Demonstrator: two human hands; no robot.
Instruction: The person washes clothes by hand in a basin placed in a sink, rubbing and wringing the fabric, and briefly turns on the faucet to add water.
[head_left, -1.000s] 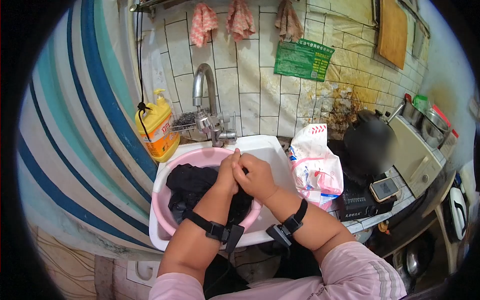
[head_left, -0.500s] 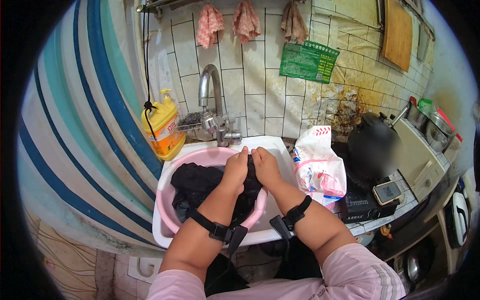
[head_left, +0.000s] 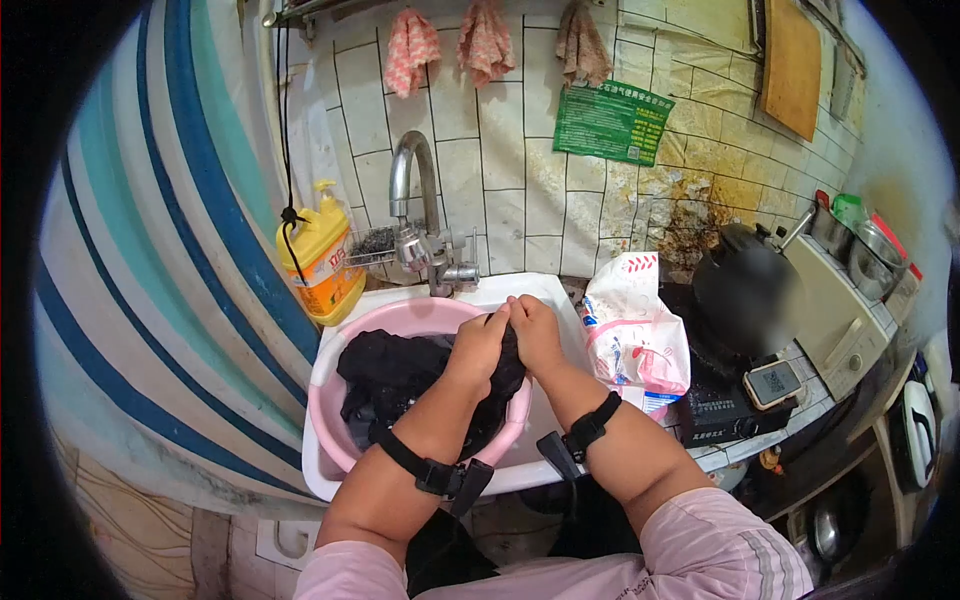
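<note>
A pink basin point(head_left: 322, 415) sits in the white sink point(head_left: 545, 440), holding dark water and a soaked black garment point(head_left: 385, 365). My left hand point(head_left: 482, 348) is closed on a bunched part of the garment near the basin's right side. Against it, knuckles together, my right hand point(head_left: 535, 332) is also closed on the same cloth. The rest of the garment lies heaped in the basin's left half. Both hands are just in front of the faucet point(head_left: 415, 190), and no stream of water shows from it.
Left of the faucet stands a yellow detergent jug point(head_left: 325, 260). A white and pink plastic bag point(head_left: 635, 335) is right of the sink, beside a black stove with a dark pot point(head_left: 745, 285) and a small device with a screen point(head_left: 773, 383). Cloths point(head_left: 485, 45) hang above.
My hands have come closer together, now touching with the cloth bunched between them. The view has shifted slightly.
</note>
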